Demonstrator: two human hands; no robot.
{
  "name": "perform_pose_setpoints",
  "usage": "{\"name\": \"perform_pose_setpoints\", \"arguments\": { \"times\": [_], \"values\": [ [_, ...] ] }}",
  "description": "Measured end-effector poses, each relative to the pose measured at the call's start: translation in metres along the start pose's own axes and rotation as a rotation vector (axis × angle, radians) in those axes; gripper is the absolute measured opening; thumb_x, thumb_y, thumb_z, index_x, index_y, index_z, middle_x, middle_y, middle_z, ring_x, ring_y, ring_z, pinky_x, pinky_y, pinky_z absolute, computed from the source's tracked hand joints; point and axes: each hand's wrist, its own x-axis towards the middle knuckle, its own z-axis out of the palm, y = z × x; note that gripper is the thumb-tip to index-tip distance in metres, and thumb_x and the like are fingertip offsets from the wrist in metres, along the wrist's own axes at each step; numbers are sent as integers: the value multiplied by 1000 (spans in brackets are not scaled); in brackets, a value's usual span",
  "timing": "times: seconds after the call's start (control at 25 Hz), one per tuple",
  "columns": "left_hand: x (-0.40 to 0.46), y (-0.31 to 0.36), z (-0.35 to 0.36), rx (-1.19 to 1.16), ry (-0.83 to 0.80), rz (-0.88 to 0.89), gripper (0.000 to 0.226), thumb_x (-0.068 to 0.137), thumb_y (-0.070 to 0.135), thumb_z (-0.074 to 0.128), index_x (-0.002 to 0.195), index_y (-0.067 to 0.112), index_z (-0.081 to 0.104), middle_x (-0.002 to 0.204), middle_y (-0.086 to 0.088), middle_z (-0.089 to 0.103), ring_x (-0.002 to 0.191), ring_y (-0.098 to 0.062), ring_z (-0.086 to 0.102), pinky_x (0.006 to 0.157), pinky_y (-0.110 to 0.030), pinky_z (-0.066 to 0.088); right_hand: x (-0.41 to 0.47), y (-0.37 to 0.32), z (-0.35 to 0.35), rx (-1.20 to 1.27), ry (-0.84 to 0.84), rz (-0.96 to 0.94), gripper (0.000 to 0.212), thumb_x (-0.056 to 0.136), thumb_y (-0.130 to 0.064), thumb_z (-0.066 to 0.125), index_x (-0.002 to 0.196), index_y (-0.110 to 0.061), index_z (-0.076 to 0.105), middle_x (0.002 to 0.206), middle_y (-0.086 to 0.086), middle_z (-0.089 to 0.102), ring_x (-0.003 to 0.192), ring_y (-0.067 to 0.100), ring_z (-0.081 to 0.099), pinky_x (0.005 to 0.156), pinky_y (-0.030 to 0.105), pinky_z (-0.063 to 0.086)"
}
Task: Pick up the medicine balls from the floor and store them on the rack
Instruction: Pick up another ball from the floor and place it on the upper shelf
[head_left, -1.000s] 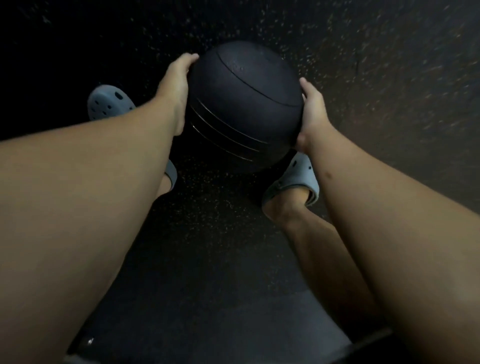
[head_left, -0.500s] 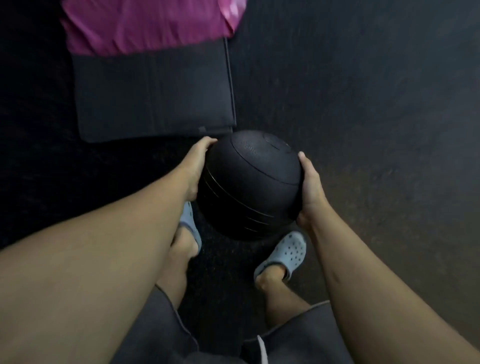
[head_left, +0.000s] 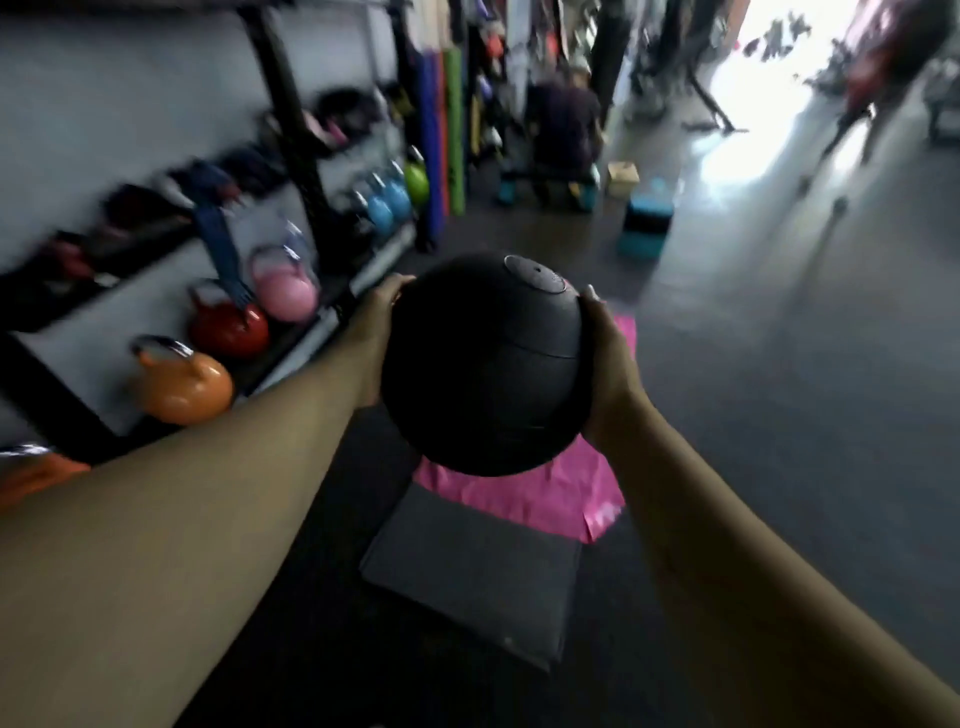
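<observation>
Medicine ball (head_left: 480, 364) now raised between hands.

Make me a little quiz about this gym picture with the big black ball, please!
1. True or false: the black medicine ball is lying on the floor.
2. Which kettlebell on the rack is nearest the camera? A) the orange kettlebell B) the pink kettlebell C) the green kettlebell
3. Fill in: on the floor below the ball, a pink sheet lies beside a dark grey ____.

Key:
1. False. The left hand and right hand hold it up in the air, one on each side.
2. A.
3. Mat; the dark grey mat is on the near side of the sheet.
</observation>
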Motion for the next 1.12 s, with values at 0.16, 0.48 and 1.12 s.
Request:
{"name": "perform_pose_setpoints", "arguments": {
  "times": [0.16,0.48,1.12],
  "values": [
    [-59,153,-76,-64,144,325,30,99,32,56,71,22,59,63,-1,57,63,-20,54,64,-33,41,-28,-92,167,67,-365,-145,91,57,-81,81,127,-22,76,126,7,79,123,31,72,112,56,51],
    [-261,408,-261,67,653,890,45,80,47,72,109,14,82,119,-18,78,125,-39,70,112,-47,52,-162,-189,510,286,-906,-301,59,77,-64,79,118,-22,80,114,2,82,110,27,76,97,41,58],
    [-414,679,-446,296,1099,1517,36,90,46,61,96,16,79,122,-18,80,113,-35,74,94,-43,58,-302,-302,939,642,-1494,-526,47,95,-53,65,122,-18,79,117,10,81,109,32,77,98,55,61]
  ]
}}
